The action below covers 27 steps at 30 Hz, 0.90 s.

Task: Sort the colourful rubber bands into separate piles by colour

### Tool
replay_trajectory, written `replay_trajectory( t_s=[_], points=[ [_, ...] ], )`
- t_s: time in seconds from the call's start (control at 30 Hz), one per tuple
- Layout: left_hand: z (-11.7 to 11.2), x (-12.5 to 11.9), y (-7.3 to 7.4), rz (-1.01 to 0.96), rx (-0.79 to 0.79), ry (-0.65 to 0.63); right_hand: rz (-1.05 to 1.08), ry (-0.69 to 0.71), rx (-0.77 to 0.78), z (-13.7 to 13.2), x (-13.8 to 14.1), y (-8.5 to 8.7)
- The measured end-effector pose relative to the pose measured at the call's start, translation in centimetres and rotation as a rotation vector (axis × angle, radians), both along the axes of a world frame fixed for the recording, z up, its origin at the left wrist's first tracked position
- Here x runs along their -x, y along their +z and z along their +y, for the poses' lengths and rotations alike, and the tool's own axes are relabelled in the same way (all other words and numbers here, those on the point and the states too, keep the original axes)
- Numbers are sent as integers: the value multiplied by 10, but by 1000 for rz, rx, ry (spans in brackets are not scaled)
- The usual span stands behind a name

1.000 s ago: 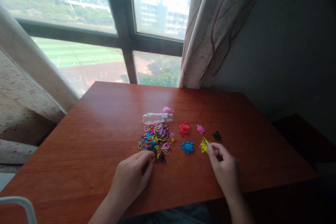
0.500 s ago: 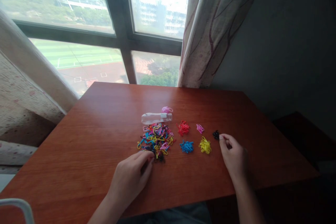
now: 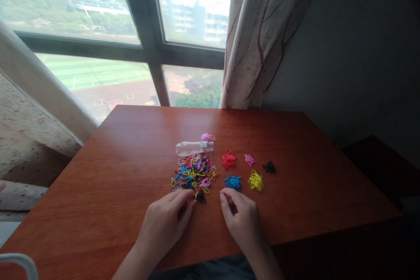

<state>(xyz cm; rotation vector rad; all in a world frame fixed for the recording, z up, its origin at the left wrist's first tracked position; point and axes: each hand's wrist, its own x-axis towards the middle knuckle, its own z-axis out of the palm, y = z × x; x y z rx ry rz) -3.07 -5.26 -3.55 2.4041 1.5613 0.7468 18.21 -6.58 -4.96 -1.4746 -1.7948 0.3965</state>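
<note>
A mixed heap of small coloured rubber bands lies on the table. At its near edge my left hand is closed in a pinch, fingertips against dark bands; what exactly sits between them is hard to make out. My right hand hovers to the right of the heap, just below the blue bands, thumb and fingers drawn together with nothing visible in them. Separate little piles hold red bands, pink bands, yellow bands and black bands.
Behind the heap a clear plastic bottle lies on its side, with a pink object beyond it. The brown wooden table stands against a window with curtains. A white curved bar shows at lower left.
My right hand has left the black pile and moved left, toward the mixed heap. The black bands stay behind on the table. My left hand has hardly moved.
</note>
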Motion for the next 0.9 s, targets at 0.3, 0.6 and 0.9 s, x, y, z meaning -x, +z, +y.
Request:
replay_trajectory(
  t_s=[0.3, 0.6, 0.9],
  points=[
    [2, 2, -4, -5, -18, -12, 0, 46, 37, -1, -2, -1],
    [10, -9, 6, -147, 13, -10, -106, 119, 68, -18, 6, 4],
    [70, -106, 50, 106, 122, -426, -214, 55, 73, -14, 6, -2]
  ],
)
